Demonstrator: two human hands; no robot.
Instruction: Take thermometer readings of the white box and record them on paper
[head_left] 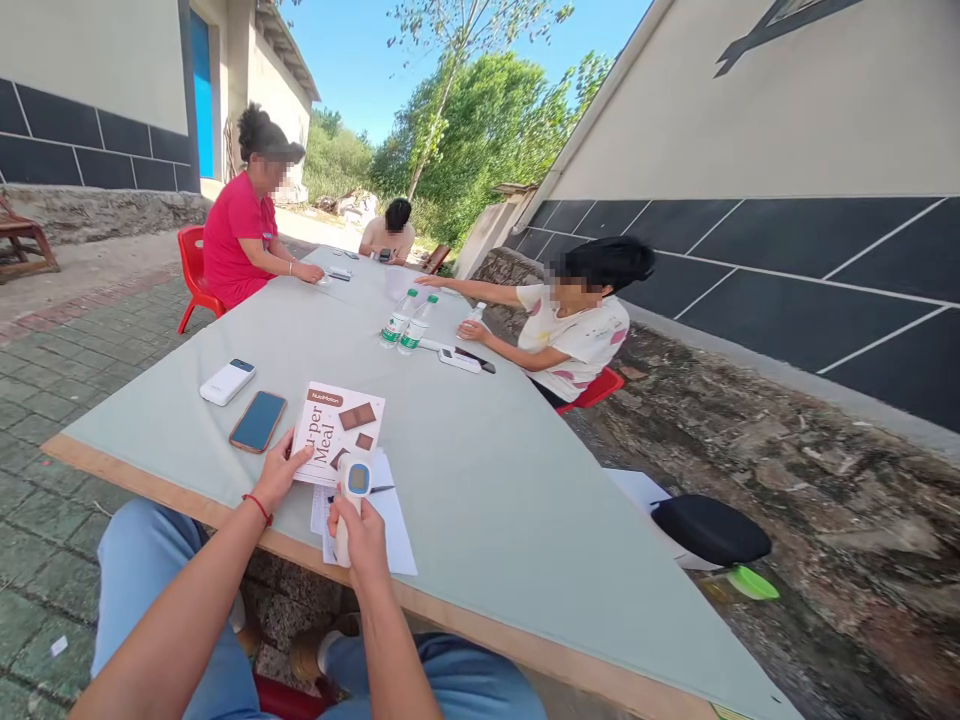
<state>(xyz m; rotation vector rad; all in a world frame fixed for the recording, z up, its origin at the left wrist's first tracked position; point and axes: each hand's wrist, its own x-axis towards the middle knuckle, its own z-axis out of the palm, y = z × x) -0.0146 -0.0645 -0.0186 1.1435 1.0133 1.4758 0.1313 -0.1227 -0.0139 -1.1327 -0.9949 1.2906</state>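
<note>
My left hand grips the lower left edge of a white and brown box printed with chocolate pieces and the words "NutriMotion" and "Meal". The box is tilted up over the table. My right hand is wrapped round the handle of a white infrared thermometer, whose small blue-framed screen faces me. Beneath both lie white sheets of paper and a dark pen, partly covered. Left of the box, a phone in an orange-brown case rests flat, with a white power bank beyond it.
Two water bottles stand mid-table near a white device. A person at the right reaches across the table. Another person in red sits at the left, and a third at the far end. A black cap-like item lies beyond the right edge.
</note>
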